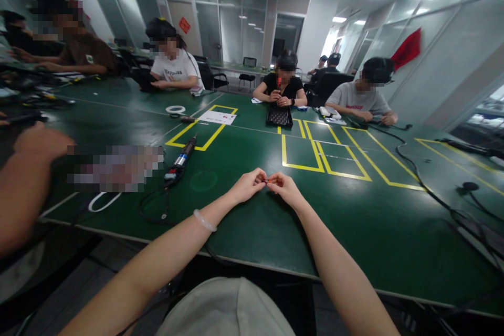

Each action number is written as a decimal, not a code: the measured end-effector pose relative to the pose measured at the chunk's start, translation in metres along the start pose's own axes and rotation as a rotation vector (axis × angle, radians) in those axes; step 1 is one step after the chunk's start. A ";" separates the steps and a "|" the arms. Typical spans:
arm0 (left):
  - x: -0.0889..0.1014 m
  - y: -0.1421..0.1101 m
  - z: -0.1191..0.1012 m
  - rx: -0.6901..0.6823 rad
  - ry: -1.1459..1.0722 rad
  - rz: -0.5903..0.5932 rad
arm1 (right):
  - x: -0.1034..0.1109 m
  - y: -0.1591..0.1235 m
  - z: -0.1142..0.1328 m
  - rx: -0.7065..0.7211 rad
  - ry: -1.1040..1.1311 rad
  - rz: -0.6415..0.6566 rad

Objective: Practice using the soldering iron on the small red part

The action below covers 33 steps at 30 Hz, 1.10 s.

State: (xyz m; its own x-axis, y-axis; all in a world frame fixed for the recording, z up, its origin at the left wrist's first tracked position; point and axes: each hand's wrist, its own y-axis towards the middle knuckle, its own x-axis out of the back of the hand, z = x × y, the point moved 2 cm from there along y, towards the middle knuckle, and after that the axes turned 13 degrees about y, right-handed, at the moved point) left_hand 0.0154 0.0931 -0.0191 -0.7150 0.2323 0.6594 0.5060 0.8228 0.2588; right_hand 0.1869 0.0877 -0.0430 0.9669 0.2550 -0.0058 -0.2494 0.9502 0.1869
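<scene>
My left hand (248,185) and my right hand (284,187) meet over the green table (354,220), fingertips pinched together on a tiny red part (267,182) between them. Both hands are closed in a pinch. A pale bangle (204,220) sits on my left wrist. The part is too small to name. A soldering iron (181,158) with a black cord lies on the table to the left of my hands, apart from them.
Yellow tape boxes (315,152) mark the table. A black tray (279,115) and a white sheet (218,117) lie far across. Black cables (417,173) run along the right. Several people sit around the table; another person's arm (23,178) is at my left.
</scene>
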 end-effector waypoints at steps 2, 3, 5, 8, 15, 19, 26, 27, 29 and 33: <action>0.002 0.000 -0.002 -0.014 0.019 0.006 | -0.001 0.000 0.002 0.026 -0.036 0.008; 0.005 -0.001 -0.004 -0.018 0.037 0.001 | -0.001 -0.001 0.003 0.038 -0.053 0.011; 0.014 -0.005 -0.009 -0.019 0.112 -0.030 | 0.000 -0.001 0.005 0.058 -0.082 0.008; 0.037 -0.024 -0.019 -0.029 0.318 -0.054 | 0.001 -0.001 0.005 0.070 -0.117 -0.007; 0.132 -0.102 0.010 0.169 0.859 -0.096 | 0.002 -0.003 0.005 0.068 -0.151 0.001; 0.181 -0.140 0.048 0.456 1.079 -0.179 | 0.003 -0.003 0.005 0.069 -0.176 0.004; 0.187 -0.160 0.066 0.627 1.188 -0.040 | 0.004 -0.002 0.000 0.053 -0.201 0.002; 0.186 -0.158 0.067 0.624 1.199 -0.025 | 0.004 -0.002 0.000 0.051 -0.202 0.003; 0.183 -0.154 0.069 0.619 1.206 0.006 | 0.003 -0.002 0.001 0.046 -0.204 0.006; 0.175 -0.141 0.070 0.572 1.151 0.075 | 0.002 -0.003 0.003 0.054 -0.219 0.017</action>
State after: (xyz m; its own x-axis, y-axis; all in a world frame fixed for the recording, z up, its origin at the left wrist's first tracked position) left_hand -0.2148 0.0540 0.0100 0.2762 -0.0561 0.9595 0.0443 0.9980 0.0456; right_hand 0.1900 0.0845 -0.0404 0.9526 0.2202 0.2101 -0.2681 0.9337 0.2372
